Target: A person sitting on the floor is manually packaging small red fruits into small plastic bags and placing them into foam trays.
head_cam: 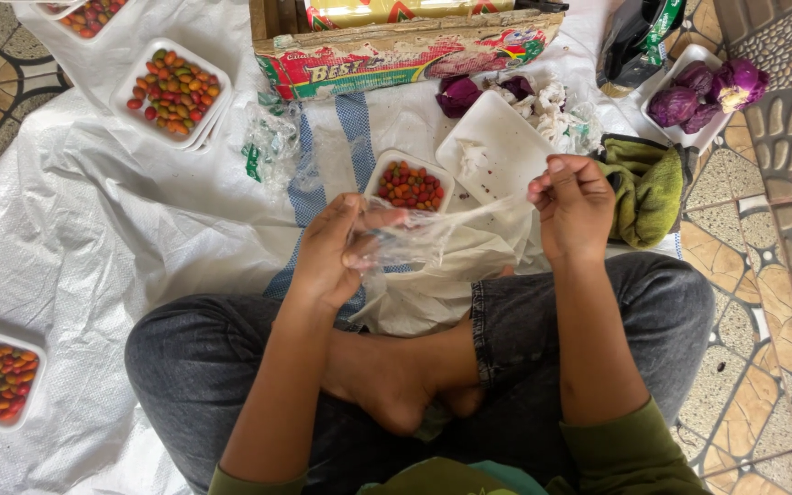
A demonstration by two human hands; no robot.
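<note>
so from my feed i've got a strip of clear plastic wrap stretched between both hands above the lap; left hand is closed round one end, thumb and fingers bunching it; right hand is pinching the other end with fingertips curled in; the film already looks crumpled and twisted in the middle, so my worry is it clings to itself and won't spread flat; pull harder and i'd guess it tears at the thin part.

the small white tray of red and green chillies sits just beyond the hands on the white sheet; a slack end dragging over it could tip chillies out; the empty white tray lies right beside it and could get nudged too.
</note>
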